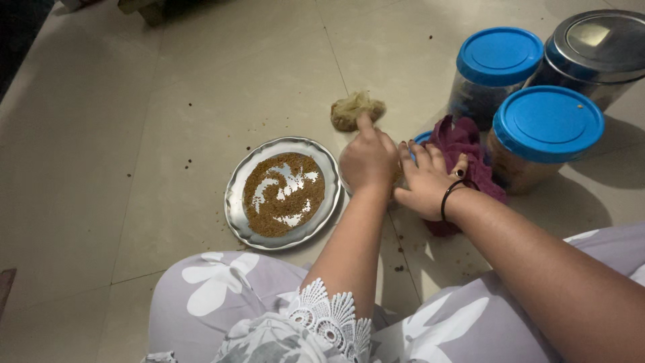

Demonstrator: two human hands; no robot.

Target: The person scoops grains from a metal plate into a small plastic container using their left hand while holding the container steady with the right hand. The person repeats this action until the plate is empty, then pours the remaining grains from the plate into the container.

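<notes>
Reaching out over the floor (201, 101), we are stretching our left hand (366, 158) toward a crumpled beige lump (356, 109), one fingertip touching its near edge while the other fingers are curling loosely; nothing is being pinched there. Our right hand (426, 180) is resting just beside it, fingers spread and pressing down on a maroon cloth (463, 144) with a bit of a blue-rimmed thing showing under it; whether that hand is also gripping something beneath we cannot tell.

We are judging the beige lump to be light and soft, like crushed paper or a wad of fabric, likely to give way when squeezed, so we would be taking it from above with several fingertips around its bulk. It is looking wrinkled, pale tan and irregular, and it is lying on the bare tile far of our hands, between the steel plate (235, 202) and the jars.

That round plate, spread unevenly with small brown grains (269, 202), is sitting left of our hands. Right of them are standing two blue-lidded jars (547, 124) (498, 55) and, farther off, a steel-lidded tin (598, 47). Dark specks are scattered over the tiles.
</notes>
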